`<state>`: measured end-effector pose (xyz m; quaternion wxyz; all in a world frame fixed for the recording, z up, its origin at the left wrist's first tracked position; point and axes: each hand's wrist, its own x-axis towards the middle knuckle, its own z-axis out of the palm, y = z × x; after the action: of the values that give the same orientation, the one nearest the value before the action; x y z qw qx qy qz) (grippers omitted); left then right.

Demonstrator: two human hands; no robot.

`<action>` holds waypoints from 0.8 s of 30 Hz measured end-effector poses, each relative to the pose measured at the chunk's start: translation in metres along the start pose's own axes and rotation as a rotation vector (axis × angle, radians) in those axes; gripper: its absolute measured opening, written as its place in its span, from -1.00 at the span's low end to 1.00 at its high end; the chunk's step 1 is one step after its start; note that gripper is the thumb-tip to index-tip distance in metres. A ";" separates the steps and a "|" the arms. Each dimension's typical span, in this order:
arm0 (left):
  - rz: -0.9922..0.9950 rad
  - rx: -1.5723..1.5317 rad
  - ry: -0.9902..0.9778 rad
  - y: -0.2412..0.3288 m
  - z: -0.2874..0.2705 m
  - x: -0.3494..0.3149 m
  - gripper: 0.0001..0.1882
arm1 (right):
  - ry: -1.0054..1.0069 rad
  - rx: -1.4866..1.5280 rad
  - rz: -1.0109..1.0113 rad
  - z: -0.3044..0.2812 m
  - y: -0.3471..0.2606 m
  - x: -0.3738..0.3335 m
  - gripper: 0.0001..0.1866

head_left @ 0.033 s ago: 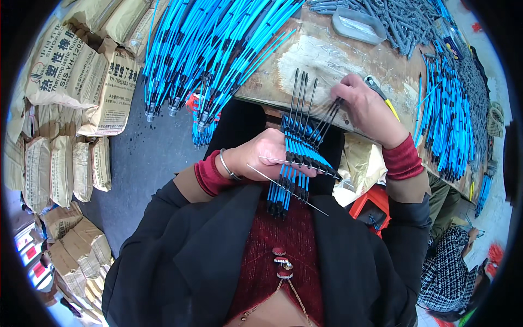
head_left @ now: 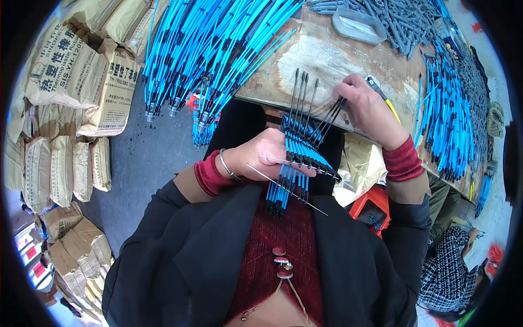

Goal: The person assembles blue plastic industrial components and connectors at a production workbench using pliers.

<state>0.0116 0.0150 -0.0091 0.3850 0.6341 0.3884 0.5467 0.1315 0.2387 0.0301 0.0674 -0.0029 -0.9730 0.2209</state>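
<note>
My left hand (head_left: 267, 155) is closed round a row of blue umbrella ribs (head_left: 302, 147) with black joints, held in front of my chest. Two thin metal wires (head_left: 289, 188) cross the row. Several slim black rod ends (head_left: 301, 92) stick up from it, away from me. To the right, my right hand (head_left: 364, 103) pinches a few more black rod ends, which slant up from the same row. Its fingertips are slightly blurred. A tool with a yellow handle (head_left: 390, 108) lies on the table just beyond this hand.
Large bundles of blue ribs (head_left: 212, 49) overhang the wooden table (head_left: 267, 84) at the left; more ribs (head_left: 447, 120) lie right. A clear plastic box (head_left: 358, 26) sits by grey parts (head_left: 400, 22). Paper sacks (head_left: 68, 71) are stacked left. An orange container (head_left: 371, 206) stands below the table.
My right hand has shifted very slightly to the right with the black rod ends in its fingers. My left hand keeps the same hold.
</note>
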 end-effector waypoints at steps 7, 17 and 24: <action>-0.200 -0.341 0.031 0.010 -0.002 0.004 -0.83 | -0.045 -0.010 0.054 -0.005 0.000 -0.011 -0.73; -0.356 -0.565 0.057 0.013 0.000 0.004 -0.82 | -0.021 0.002 0.019 -0.004 0.003 -0.006 -0.81; -0.173 -0.366 0.042 0.008 -0.003 0.005 -0.80 | -0.008 -0.002 -0.013 -0.004 0.004 -0.004 -0.79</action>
<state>0.0098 0.0167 0.0007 0.5312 0.5062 0.3434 0.5863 0.1358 0.2441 0.0309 0.0650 0.0045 -0.9735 0.2193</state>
